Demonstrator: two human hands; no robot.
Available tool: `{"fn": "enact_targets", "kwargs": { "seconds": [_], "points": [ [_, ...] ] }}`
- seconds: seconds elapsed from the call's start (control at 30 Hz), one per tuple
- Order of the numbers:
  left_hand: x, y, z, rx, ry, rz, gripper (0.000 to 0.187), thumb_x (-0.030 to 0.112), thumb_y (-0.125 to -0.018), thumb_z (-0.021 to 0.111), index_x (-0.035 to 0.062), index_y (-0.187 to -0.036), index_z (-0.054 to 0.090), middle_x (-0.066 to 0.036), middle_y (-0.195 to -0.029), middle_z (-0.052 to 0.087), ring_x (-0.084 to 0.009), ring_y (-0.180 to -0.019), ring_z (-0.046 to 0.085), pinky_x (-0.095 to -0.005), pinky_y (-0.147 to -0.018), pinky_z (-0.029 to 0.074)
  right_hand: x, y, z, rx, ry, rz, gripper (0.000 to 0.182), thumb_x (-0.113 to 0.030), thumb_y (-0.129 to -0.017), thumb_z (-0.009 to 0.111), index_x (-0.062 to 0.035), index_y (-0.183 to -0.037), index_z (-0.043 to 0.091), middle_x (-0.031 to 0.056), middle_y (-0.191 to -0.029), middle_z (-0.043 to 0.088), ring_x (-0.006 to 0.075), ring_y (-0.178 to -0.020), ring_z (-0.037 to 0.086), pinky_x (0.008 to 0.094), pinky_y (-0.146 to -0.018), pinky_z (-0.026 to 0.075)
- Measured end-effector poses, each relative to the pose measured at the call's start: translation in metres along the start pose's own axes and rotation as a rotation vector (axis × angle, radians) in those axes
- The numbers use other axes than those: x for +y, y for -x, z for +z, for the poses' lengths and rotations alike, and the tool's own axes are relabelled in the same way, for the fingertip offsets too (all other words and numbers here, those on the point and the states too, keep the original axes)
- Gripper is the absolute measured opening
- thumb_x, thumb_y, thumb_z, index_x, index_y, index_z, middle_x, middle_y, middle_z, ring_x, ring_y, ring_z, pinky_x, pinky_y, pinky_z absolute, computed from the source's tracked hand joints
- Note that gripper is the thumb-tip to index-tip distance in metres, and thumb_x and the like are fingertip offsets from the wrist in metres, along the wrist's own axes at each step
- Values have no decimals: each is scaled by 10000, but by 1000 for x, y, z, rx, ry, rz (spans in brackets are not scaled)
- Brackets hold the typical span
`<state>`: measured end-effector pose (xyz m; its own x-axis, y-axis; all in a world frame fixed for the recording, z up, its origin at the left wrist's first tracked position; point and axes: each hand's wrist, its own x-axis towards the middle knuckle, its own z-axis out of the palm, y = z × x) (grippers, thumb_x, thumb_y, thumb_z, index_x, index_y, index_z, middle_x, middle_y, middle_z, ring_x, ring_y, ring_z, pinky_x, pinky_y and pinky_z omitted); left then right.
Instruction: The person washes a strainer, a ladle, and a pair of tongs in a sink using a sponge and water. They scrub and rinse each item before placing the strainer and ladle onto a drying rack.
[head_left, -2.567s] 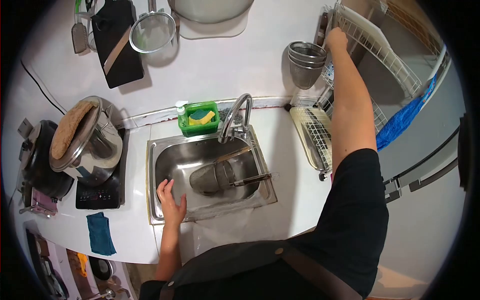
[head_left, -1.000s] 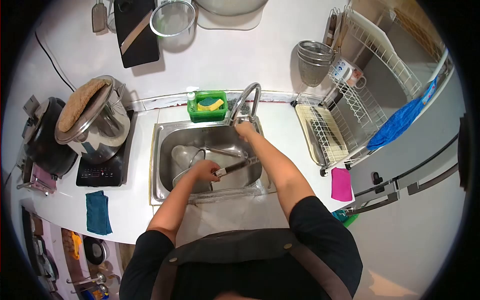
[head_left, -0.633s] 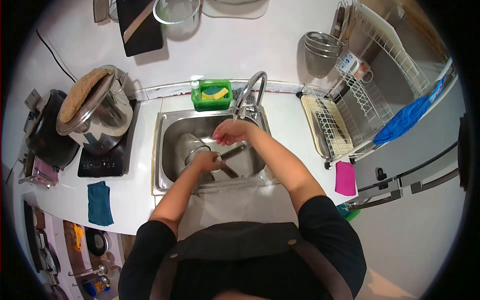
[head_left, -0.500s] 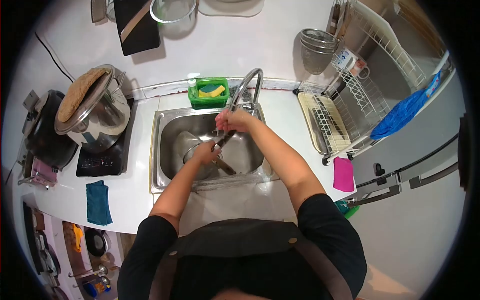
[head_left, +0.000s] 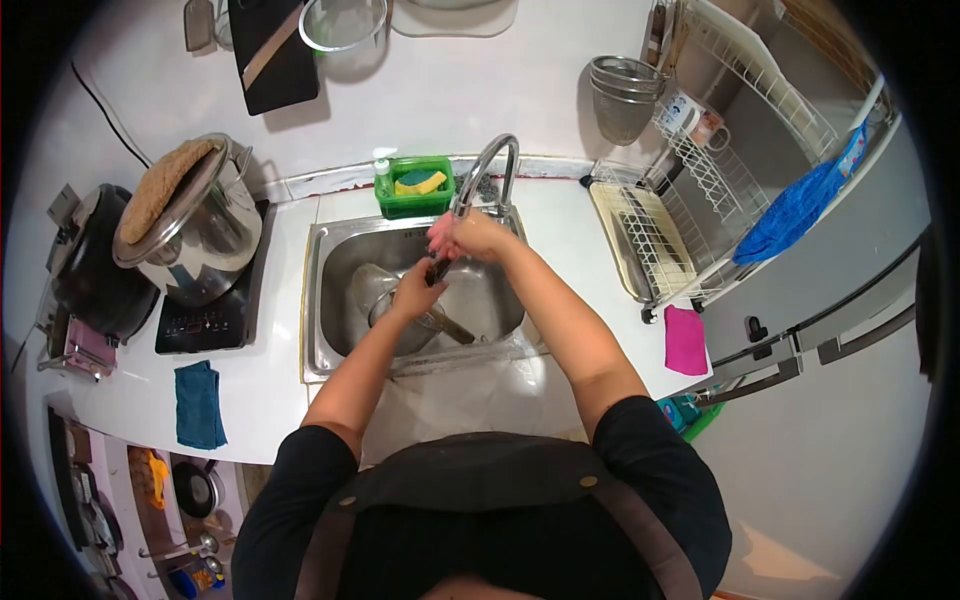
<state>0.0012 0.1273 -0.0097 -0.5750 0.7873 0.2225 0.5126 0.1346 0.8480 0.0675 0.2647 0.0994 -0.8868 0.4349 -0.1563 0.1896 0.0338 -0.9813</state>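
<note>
My left hand (head_left: 418, 290) is closed around a slim dark-handled utensil (head_left: 437, 270), held over the sink (head_left: 312, 330). Just under the faucet (head_left: 490, 165), my right hand (head_left: 470, 237) is at the utensil's upper end, its fingers bent around it. The hands cover most of the utensil, so its exact kind does not show. Below them in the basin lie a clear rounded dish (head_left: 372, 283) and a piece with a brownish handle (head_left: 456, 329), partly behind my left hand.
A green basket (head_left: 415, 203) with a yellow sponge (head_left: 420, 183) stands behind the sink. To the left are a steel pot (head_left: 210, 250) on an induction cooker (head_left: 205, 328) and a teal cloth (head_left: 200, 405). A dish rack (head_left: 665, 235) and pink cloth (head_left: 685, 340) are right.
My left hand has moved up along the utensil, closer to my right hand. The right hand has shifted slightly under the faucet. The view has moved a little.
</note>
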Motion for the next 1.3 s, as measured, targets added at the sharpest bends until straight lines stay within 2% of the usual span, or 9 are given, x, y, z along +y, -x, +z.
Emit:
{"fn": "enact_targets", "kwargs": {
  "seconds": [0.33, 0.4, 0.57, 0.7, 0.77, 0.9, 0.97, 1.07, 1.3],
  "points": [
    [2, -29, -14, 259, -244, 113, 289, 327, -748, 598, 41, -763, 559, -109, -650, 578, -297, -634, 571, -383, -565, 425, 0, 13, -7, -340, -269, 57, 168, -64, -792, 512, 5, -943, 540, 100, -918, 575, 167, -786, 572, 257, -694, 476],
    [26, -28, -31, 192, 276, -358, 317, 345, -778, 584, 38, -709, 540, -53, -615, 549, -173, -571, 540, -310, -529, 410, 6, 11, -4, -273, -239, 140, 148, -82, -795, 517, 20, -900, 533, 109, -885, 571, 177, -810, 571, 259, -713, 476],
    [26, -37, -36, 258, 709, -340, 313, 341, -805, 566, 43, -735, 503, -42, -672, 540, -122, -568, 498, -247, -505, 394, 30, -11, 15, -343, -446, -7, 145, -92, -795, 527, 19, -885, 551, 95, -840, 587, 144, -745, 573, 254, -659, 479],
    [9, -40, -55, 420, 1022, -585, 381, 445, -817, 483, 66, -824, 444, -71, -785, 562, -178, -660, 559, -303, -577, 458, 27, -10, 25, -396, 77, -70, 218, -198, -784, 572, -22, -914, 568, 91, -895, 584, 179, -787, 565, 283, -705, 452],
    [7, -36, -58, 550, 1309, -589, 408, 463, -821, 454, 58, -864, 426, -99, -870, 555, -213, -805, 562, -351, -713, 469, 54, -14, 30, 67, 993, -971, 406, -412, -750, 574, -26, -876, 587, 113, -785, 587, 249, -740, 574, 344, -670, 463],
    [4, -25, -48, 510, 1624, -439, 383, 455, -824, 452, 78, -884, 433, -121, -927, 540, -236, -935, 512, -399, -844, 412, 61, -21, 38, -135, 1046, -560, 562, -544, -666, 585, -2, -816, 577, 185, -786, 575, 347, -773, 553, 412, -669, 436],
    [-19, -13, -39, 45, 1502, -442, 369, 460, -823, 458, 96, -872, 492, -66, -888, 552, -199, -890, 525, -374, -820, 425, 55, -22, 38, -218, 1014, -559, 517, -486, -672, 604, 12, -804, 563, 213, -759, 562, 369, -754, 548, 424, -659, 429],
    [8, -1, -17, -174, 1189, -655, 401, 470, -834, 426, 98, -954, 513, -58, -879, 577, -201, -871, 546, -370, -770, 455, 56, -25, 36, -329, 954, -707, 289, -281, -727, 601, -1, -786, 561, 147, -698, 581, 281, -655, 574, 383, -620, 448],
    [-16, -5, -6, -136, 1402, -691, 460, 433, -846, 411, 17, -1009, 520, -115, -936, 601, -237, -898, 564, -384, -798, 451, 9, -11, 13, -208, 304, 38, 126, -55, -740, 458, -5, -784, 565, 74, -710, 585, 129, -609, 553, 242, -543, 452]
  ]
}}
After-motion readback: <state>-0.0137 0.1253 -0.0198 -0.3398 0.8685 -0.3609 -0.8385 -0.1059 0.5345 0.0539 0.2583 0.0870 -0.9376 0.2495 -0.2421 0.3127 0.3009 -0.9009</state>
